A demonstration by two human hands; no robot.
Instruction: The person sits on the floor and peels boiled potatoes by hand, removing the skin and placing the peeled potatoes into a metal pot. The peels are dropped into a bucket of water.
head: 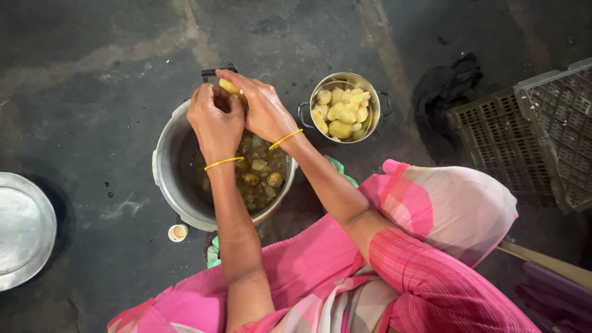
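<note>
I see no packages or signs, only a small round cap (177, 232) on the dark floor (111, 92) beside the big metal pot (176, 179). That pot holds murky water, peel scraps and a few unpeeled potatoes. Just to its right stands a smaller two-handled steel pot (343, 114) heaped with peeled yellow potatoes. My left hand (216, 120) and right hand (262, 108) meet over the big pot's far rim, both grips clenched on one yellow potato (229, 87). A flat steel lid (21, 228) lies far left; grey plastic crates (530, 135) sit at right, a dark cloth (444, 83) beside them.
</note>
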